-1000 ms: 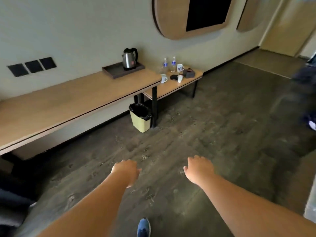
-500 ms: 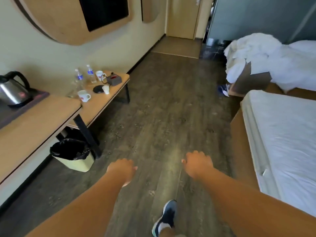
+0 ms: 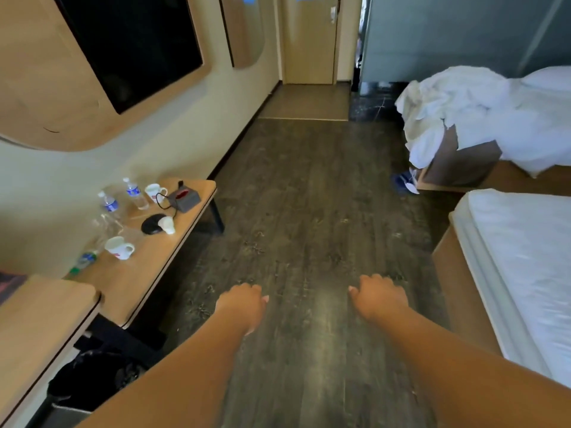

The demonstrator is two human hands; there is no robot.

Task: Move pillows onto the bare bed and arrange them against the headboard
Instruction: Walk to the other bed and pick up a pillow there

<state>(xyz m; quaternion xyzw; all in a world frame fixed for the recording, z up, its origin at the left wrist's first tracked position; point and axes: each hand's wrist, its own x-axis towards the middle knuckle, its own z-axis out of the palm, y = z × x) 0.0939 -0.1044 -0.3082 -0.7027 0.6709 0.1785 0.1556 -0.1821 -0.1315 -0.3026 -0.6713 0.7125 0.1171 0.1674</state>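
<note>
Pillows, as far as I can make out, sit in the white heap of bedding (image 3: 482,109) on the far bed, one pale rounded shape (image 3: 548,78) at its upper right, though I cannot tell it surely from the linen. Nearer, the bare bed (image 3: 525,267) lies along the right edge. My left hand (image 3: 241,304) and right hand (image 3: 378,296) hang over the dark floor (image 3: 309,196), fingers loosely curled, grasping nothing. On the bench (image 3: 160,254) by the wall I see two water bottles (image 3: 134,193) near its back edge, mugs (image 3: 119,247) and a grey box (image 3: 184,197) toward its far end.
</note>
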